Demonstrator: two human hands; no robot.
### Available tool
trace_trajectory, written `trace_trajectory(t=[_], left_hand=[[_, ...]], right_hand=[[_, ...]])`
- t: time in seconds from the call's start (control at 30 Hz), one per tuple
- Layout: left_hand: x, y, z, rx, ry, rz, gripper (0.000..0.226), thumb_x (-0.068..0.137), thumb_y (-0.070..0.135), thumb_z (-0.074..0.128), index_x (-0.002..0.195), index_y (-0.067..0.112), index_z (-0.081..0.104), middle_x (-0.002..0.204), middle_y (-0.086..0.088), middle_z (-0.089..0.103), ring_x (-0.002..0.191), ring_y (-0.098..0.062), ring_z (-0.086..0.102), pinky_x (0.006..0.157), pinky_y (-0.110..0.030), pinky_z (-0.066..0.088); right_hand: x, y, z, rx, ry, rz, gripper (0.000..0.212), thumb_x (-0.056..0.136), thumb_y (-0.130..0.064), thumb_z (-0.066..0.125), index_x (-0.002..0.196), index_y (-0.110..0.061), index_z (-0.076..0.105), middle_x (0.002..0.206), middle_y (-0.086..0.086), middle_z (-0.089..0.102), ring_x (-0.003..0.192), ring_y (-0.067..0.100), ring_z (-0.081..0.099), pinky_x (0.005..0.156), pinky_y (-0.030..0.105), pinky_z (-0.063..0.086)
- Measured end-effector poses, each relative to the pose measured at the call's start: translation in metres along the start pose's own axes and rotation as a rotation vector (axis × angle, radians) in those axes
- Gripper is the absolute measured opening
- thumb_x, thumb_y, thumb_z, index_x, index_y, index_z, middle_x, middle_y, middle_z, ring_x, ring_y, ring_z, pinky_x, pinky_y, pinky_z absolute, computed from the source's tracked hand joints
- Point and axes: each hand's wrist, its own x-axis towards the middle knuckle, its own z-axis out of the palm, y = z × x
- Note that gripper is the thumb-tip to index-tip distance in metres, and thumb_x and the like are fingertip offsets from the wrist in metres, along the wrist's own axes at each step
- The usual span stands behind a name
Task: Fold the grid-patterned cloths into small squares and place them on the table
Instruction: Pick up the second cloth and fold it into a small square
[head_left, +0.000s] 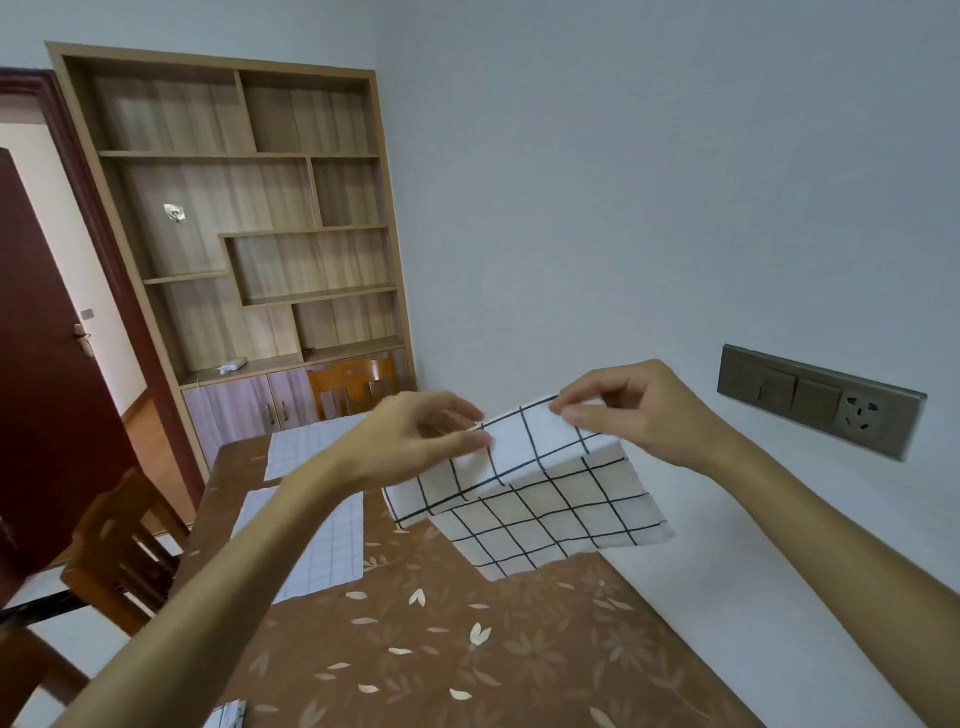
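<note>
The black-grid cloth (530, 499) hangs in the air above the table (467, 665), already doubled over, its lower layers drooping toward the wall. Your left hand (415, 441) and right hand (634, 410) each pinch one end of the top edge — fingers closed on fabric. Match the corners before creasing; line up the grid lines as a guide. Keep the edge taut, then lower the cloth flat to press the fold. Two faint-grid cloths (317, 545) lie flat on the table's left side — set this one clear of them
</note>
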Motion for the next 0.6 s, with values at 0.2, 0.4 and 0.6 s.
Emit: trace_trajectory(t=[0.2,0.4,0.6], left_hand=[[0.022,0.005,0.027,-0.061,-0.061,0.110,0.073,0.077,0.069,0.072,0.094,-0.002,0.065,0.085,-0.023,0.066,0.077,-0.043,0.060,0.072,-0.063,0.050],[0.020,0.011,0.020,-0.025,0.046,0.179,0.058,0.081,0.067,0.066,0.097,0.012,0.071,0.086,-0.025,0.067,0.079,-0.042,0.063,0.071,-0.059,0.052],[-0.001,0.001,0.008,-0.074,0.041,0.109,0.048,0.076,0.063,0.075,0.099,0.021,0.072,0.090,-0.014,0.071,0.083,-0.037,0.066,0.075,-0.061,0.053]], right_hand=[[0.012,-0.018,0.013,-0.060,-0.032,-0.047,0.048,0.085,-0.008,0.078,0.125,-0.030,0.065,0.060,-0.007,0.041,0.059,0.008,0.041,0.062,0.015,0.036],[0.009,-0.007,0.002,-0.059,-0.133,0.213,0.025,0.083,-0.028,0.080,0.107,-0.022,0.076,0.096,0.006,0.078,0.086,0.017,0.074,0.090,0.038,0.057],[0.006,0.008,0.003,0.019,0.072,0.162,0.016,0.080,-0.027,0.082,0.089,-0.013,0.080,0.087,0.016,0.077,0.079,0.014,0.068,0.079,0.028,0.050]])
